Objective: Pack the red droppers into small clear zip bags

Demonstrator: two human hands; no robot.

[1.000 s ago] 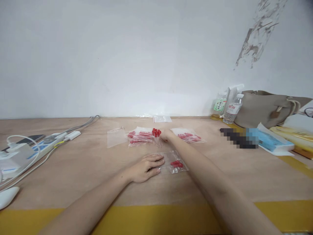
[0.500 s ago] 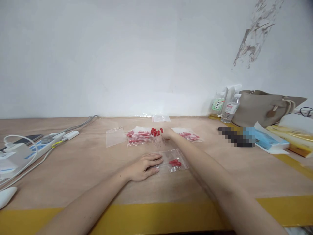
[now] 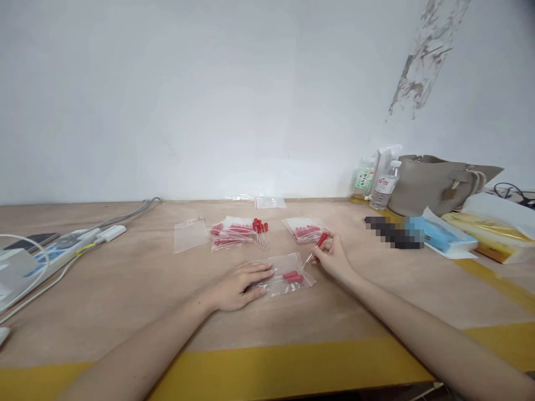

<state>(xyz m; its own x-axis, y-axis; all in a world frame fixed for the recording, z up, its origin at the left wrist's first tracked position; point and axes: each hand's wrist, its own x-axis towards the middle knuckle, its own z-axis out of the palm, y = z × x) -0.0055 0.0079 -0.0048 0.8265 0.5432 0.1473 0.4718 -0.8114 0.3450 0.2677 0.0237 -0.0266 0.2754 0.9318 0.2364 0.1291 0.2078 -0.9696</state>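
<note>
A clear zip bag (image 3: 273, 285) lies flat on the table with a few red-bulbed droppers (image 3: 293, 277) inside. My left hand (image 3: 242, 284) rests palm down on the bag's left end, fingers stretched out and open. Beside the bag's right end, my right hand (image 3: 334, 257) is closed on a dropper (image 3: 321, 240), its red bulb up and its glass tip pointing down-left at the bag's edge. Farther back stands a small group of loose droppers (image 3: 261, 228). Filled bags are stacked to their left (image 3: 234, 234) and right (image 3: 307, 229).
Thin plastic bags (image 3: 190, 236) lie at the back left, another (image 3: 270, 203) by the wall. At left are a power strip (image 3: 62, 250) and cables. Bottles (image 3: 385, 186), a grey handbag (image 3: 434, 184), a blue packet (image 3: 443, 234) and a yellow packet (image 3: 489, 231) occupy the right.
My right hand has come back from the loose droppers toward me and to the right, now with a dropper in it. The left hand still lies on the bag. The view has shifted slightly.
</note>
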